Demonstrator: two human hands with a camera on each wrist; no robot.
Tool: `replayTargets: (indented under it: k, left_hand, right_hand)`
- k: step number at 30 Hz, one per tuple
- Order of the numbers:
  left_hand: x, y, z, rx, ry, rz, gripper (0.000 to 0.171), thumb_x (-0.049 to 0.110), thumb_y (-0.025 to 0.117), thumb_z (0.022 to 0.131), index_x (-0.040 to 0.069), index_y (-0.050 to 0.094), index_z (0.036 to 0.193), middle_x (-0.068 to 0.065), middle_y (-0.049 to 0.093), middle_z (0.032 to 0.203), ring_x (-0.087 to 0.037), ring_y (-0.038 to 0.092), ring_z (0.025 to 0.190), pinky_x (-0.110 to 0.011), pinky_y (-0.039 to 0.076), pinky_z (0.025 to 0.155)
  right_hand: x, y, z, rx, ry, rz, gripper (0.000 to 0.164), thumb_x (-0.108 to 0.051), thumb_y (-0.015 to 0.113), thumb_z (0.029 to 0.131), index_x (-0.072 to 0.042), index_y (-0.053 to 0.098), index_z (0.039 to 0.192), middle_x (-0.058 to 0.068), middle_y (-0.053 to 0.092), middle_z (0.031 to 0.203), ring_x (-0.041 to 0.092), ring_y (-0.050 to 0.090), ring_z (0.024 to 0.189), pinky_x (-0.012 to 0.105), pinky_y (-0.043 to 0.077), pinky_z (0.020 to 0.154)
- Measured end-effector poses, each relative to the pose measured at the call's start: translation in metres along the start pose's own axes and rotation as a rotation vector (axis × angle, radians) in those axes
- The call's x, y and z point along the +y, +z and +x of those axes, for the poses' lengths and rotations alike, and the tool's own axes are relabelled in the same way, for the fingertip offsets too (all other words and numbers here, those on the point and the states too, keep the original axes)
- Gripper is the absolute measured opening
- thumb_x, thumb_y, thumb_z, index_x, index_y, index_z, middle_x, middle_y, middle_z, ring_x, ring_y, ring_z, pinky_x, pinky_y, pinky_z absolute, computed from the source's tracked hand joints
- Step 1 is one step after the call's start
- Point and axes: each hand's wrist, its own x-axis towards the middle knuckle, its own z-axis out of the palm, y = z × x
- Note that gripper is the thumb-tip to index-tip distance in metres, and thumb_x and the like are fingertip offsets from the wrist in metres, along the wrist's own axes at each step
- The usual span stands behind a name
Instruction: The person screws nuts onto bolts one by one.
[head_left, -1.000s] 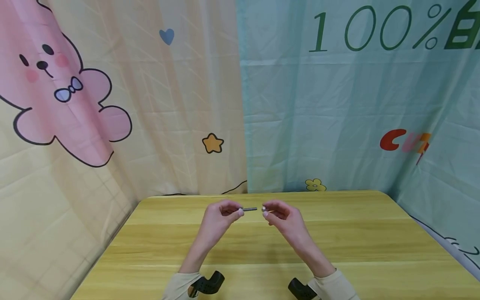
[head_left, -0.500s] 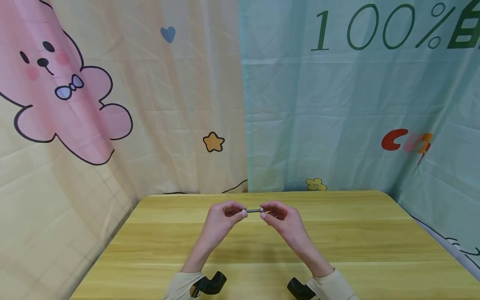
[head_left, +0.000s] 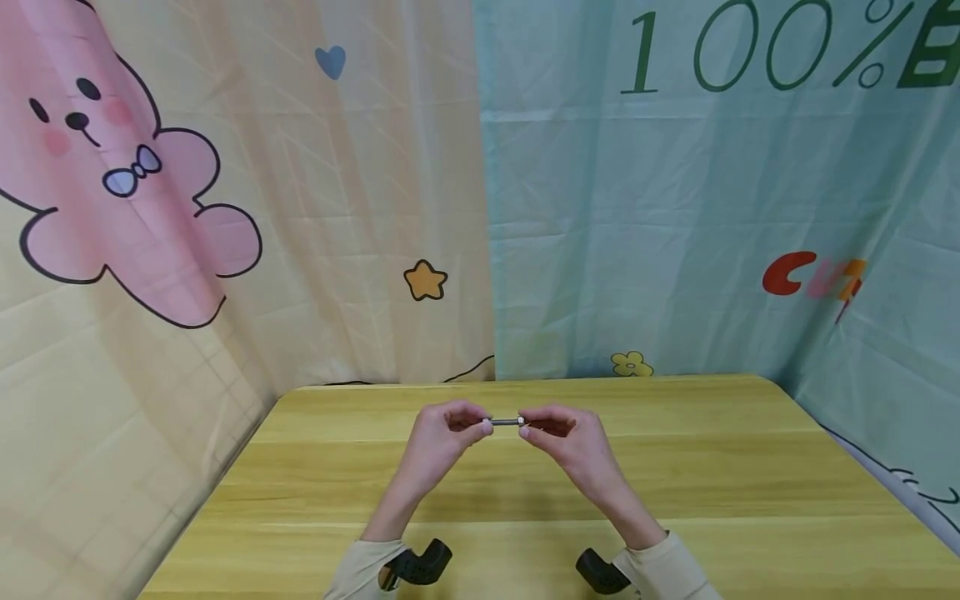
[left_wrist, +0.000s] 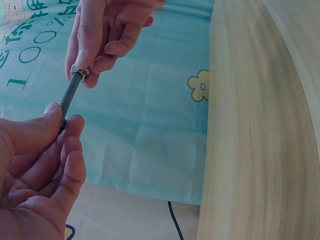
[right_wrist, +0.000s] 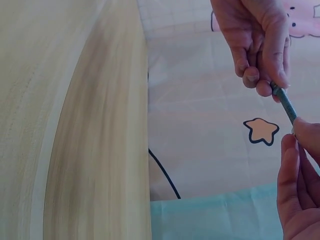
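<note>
Between finger and thumb, my left hand pinches a dark threaded bolt by its head end, which the fingertips mostly hide. The bolt points level toward my right hand. That hand pinches a small silvery hex nut at the bolt's free end. In the left wrist view the nut sits right at the tip of the bolt, in line with it, with a long stretch of bare thread showing. Seen from the right wrist, the bolt spans the two hands, and fingertips cover most of the nut.
Both hands are raised above a light wooden table. A black device is on the left wrist and another on the right. Behind the table's far edge hang printed curtains, one cream and one light blue.
The gap between the hands has closed: the bolt's tip was apart from the nut one second ago and now meets it. Over the last half second the hands have barely moved.
</note>
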Motion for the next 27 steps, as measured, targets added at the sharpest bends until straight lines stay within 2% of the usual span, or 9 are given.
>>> replayTargets:
  k: [7,13,20,27]
  left_hand:
    - [-0.0019,-0.0012,0.0004,-0.018,0.005,0.004,0.007,0.014,0.075,0.089,0.008,0.075,0.093,0.000,0.070,0.083,-0.026,0.066,0.078,-0.033,0.053,0.069]
    - [-0.0041,-0.0007,0.0008,-0.021,0.000,-0.003,0.007,0.014,0.075,0.089,0.008,0.075,0.092,-0.001,0.070,0.085,-0.028,0.067,0.082,-0.033,0.054,0.072]
    - [-0.0027,0.0005,-0.0002,-0.014,0.005,0.003,0.006,0.014,0.076,0.088,0.009,0.075,0.092,-0.001,0.070,0.085,-0.021,0.066,0.079,-0.032,0.053,0.070]
    - [-0.0033,0.0031,-0.0011,-0.021,-0.005,-0.011,0.006,0.012,0.076,0.087,0.009,0.075,0.092,-0.001,0.071,0.085,-0.019,0.065,0.077,-0.030,0.051,0.068]
  right_hand:
    - [0.0007,-0.0002,-0.0003,-0.003,-0.007,-0.004,0.022,-0.012,0.078,0.086,-0.005,0.074,0.107,0.010,0.071,0.102,0.023,0.069,0.092,0.032,0.055,0.080]
    - [0.0006,-0.0004,-0.0018,-0.018,0.007,-0.027,0.025,-0.017,0.078,0.086,-0.008,0.074,0.108,0.011,0.071,0.103,0.023,0.070,0.092,0.032,0.055,0.080]
    - [0.0046,0.0001,0.0019,-0.039,0.003,-0.031,0.025,-0.019,0.073,0.091,0.001,0.072,0.106,0.012,0.070,0.090,0.026,0.068,0.083,0.033,0.056,0.075]
    - [0.0082,0.0035,0.0022,-0.010,0.026,-0.061,0.024,-0.025,0.068,0.095,-0.002,0.071,0.095,0.015,0.067,0.083,0.021,0.063,0.071,0.031,0.055,0.064]
